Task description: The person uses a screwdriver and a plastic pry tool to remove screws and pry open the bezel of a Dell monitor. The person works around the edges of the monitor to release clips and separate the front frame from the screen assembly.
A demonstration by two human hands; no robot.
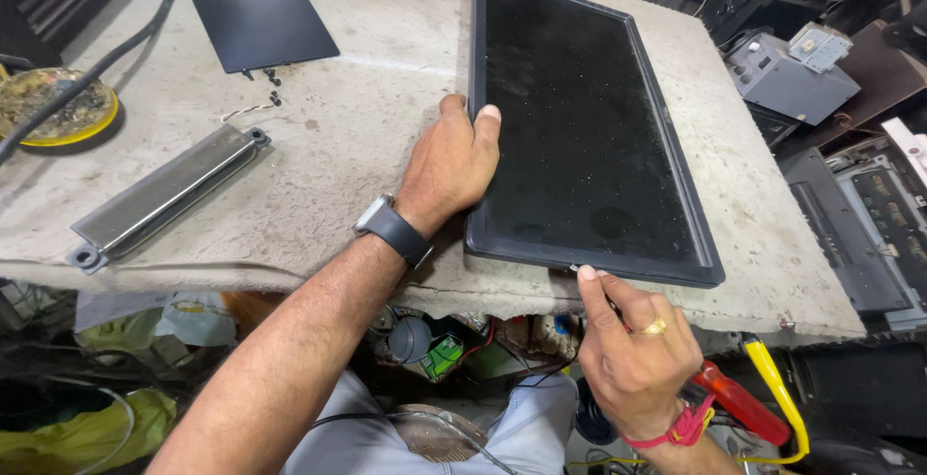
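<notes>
— Left hand (452, 161) first: where does it sit?

— It lies palm down at the left edge of the flat monitor (589, 127), fingers loosely spread and curled over the dark frame, the thumb tip resting on the bezel. A dark watch (391, 229) is strapped to that wrist.

— And the right hand (632, 340)?

— It is at the near edge of the monitor, close to the lower middle of the frame. The thumb and forefinger are pressed together, pinching a thin tool (577, 268) whose tip meets the bezel's edge. I cannot tell what kind of tool it is; only a small pale tip shows. A gold ring is on one finger and a red thread band circles the wrist.

— Where is the monitor itself?

— It lies screen up on the desk (367, 137), which is covered by a worn, pale grey mat. It sits tilted, with its near corner reaching toward the front edge of the desk. The screen is dark and dusty.

— What else is on the desk?

— Well to the left, a long grey metal bracket (169, 195) lies at a slant. Farther back is a flat dark square panel (263, 27), with a few small black screws (270, 77) just beside its near edge. A round yellow-rimmed tin (53, 108) sits at the far left, a black cable crossing it.

— And below the desk?

— A red-handled tool (739, 403) and a yellow one (777, 383) show just beside the right wrist.
</notes>
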